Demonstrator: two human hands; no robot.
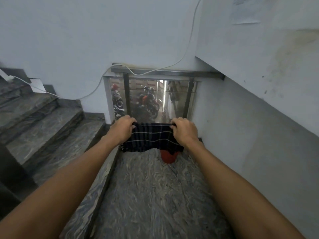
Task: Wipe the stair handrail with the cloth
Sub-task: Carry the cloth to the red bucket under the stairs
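Stretching between two hands, the cloth [151,137] hangs over a stair landing. The floor [155,195] under the arms is polished stone, grey with pale wavy veins, and it looks smooth and a little shiny. To the left of the fingers, steps [43,121] of the same veined stone go up, each with a dark edge. The walls [69,31] are painted plaster, pale blue-grey, with some dirty yellowish stains on the right side.

Beyond the fingers stands the handrail [165,72], a flat grey metal bar with two dark square posts under it. Between the posts is a glass panel [155,100], and motorbikes [146,100] show through it, blurred. A thin white cable [183,52] hangs from the wall above and lies across the rail, then runs down to the left. A paper sheet [245,11] is fixed high on the right wall; its text is too small to read.

The left hand [120,130] has its fingers curled round the left top corner of the cloth, and the right hand [184,130] grips the right top corner in the same way. The cloth is dark, almost black, with thin white lines in a check pattern, soft and slightly wavy at the lower edge. It is pulled flat between the hands, well apart from the handrail. Just below the right fingers, a red rounded object [168,156] shows on the floor, half hidden behind the cloth.
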